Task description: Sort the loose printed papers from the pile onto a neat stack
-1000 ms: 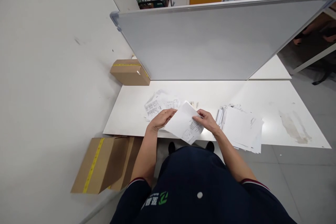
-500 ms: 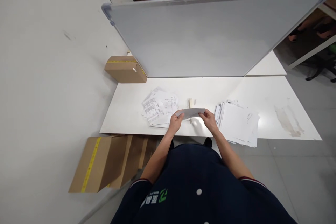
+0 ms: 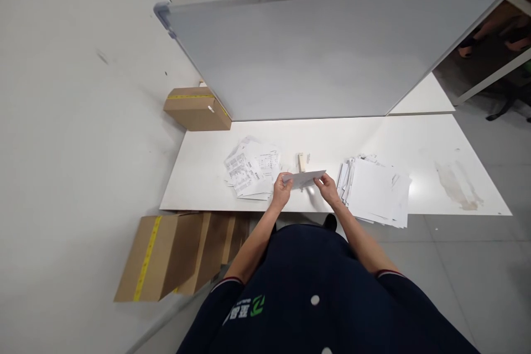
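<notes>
Between my hands a folded sheet of paper is held above the front part of the white table. My left hand is closed on its left end, and my right hand pinches its right end. Just beyond the paper lies a small cream-coloured stapler-like object. To the left is a loose pile of printed sheets. A thicker stack of mostly blank-faced paper lies right of my right hand, its near corner over the table edge.
A large whiteboard stands upright along the table's back. One cardboard box sits at the back left corner; more cardboard boxes stand on the floor at the left. A dirty smear marks the table's right end.
The paper now looks flatter and tilts, its right end higher than before. Both hands have stayed nearly in place on it. The view has shifted slightly.
</notes>
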{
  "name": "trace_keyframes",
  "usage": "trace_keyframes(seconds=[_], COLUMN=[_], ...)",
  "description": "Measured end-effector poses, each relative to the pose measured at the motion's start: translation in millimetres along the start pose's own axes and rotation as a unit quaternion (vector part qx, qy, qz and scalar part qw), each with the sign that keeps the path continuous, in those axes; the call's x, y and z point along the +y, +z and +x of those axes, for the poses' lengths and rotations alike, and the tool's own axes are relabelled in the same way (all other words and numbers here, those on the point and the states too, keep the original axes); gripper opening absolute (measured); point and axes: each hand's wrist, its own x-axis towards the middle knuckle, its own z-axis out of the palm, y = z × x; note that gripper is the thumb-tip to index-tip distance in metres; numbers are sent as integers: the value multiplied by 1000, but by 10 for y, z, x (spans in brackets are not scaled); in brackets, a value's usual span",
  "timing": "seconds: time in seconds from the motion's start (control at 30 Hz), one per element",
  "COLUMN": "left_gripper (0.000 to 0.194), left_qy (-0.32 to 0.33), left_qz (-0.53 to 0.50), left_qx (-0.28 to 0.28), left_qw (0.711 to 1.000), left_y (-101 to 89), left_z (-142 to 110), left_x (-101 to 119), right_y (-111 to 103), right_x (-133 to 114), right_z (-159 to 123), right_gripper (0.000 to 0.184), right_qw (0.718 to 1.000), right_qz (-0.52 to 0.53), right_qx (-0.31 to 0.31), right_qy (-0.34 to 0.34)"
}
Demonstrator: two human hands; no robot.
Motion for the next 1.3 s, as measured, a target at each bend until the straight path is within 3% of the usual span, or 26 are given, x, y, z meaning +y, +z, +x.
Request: trace_keyframes(seconds=[0.2, 0.37, 0.47, 0.57, 0.7, 0.8, 0.9, 1.07, 1.3], left_gripper=[30, 40, 42, 34, 18, 16, 18, 15, 17], left_qy=[-41, -71, -84, -61, 24, 43, 32, -8, -11], left_qz=[-49, -128, -123, 2, 190, 210, 219, 253, 257], left_qx=[5, 24, 13, 2, -82, -133, -145, -141, -127], left_qw=[998, 989, 989, 998, 978, 968, 964, 957, 958], left_y=[-10, -54, -177, -347, -483, -473, -432, -405, -406], left_z=[40, 124, 167, 185, 181, 164, 135, 83, 81], left_x=[54, 219, 249, 235, 168, 21, -211, -535, -613], right_y=[-36, -176, -296, -412, -469, -424, -344, -242, -252], right_x=[-136, -376, -584, -845, -1094, -1100, -997, -840, -852], right_z=[5, -14, -32, -59, -100, -128, -151, -158, -131], right_gripper=[38, 30, 24, 24, 27, 27, 25, 23, 24], right_qw=[999, 992, 979, 927, 842, 791, 752, 722, 716], right_qz=[-2, -55, -170, -349, -520, -589, -632, -659, -663], right_qx=[-30, -98, -110, -113, -122, -152, -177, -212, -220], right_qy=[30, 65, 1, -79, -75, -65, -55, -18, -8])
